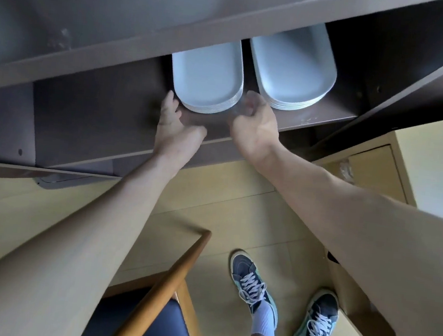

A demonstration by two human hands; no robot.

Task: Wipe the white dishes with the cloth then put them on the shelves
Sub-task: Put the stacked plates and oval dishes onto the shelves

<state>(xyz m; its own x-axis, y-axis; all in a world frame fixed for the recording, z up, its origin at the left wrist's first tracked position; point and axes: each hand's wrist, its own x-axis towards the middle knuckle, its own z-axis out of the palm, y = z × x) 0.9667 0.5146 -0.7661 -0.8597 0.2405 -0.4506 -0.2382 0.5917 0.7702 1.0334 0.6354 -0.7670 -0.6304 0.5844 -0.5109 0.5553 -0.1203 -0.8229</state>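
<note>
Just ahead of both hands sat the stack of white dishes [208, 79] on the shelf [97, 116]: left hand [170, 124] loose-fingered at its edge, right hand [254, 129] too blurred to call. Pushing evenly looked wise.

white dishes [208, 76] — two stacks | side by side | on dark shelf [89, 110]

Smooth white dishes [208, 79] with a soft sheen, dark brown matt shelf [92, 110] with scuffed spots, pale wood-look floor [239, 197], wooden chair frame [164, 285], dark padded seat.
</note>
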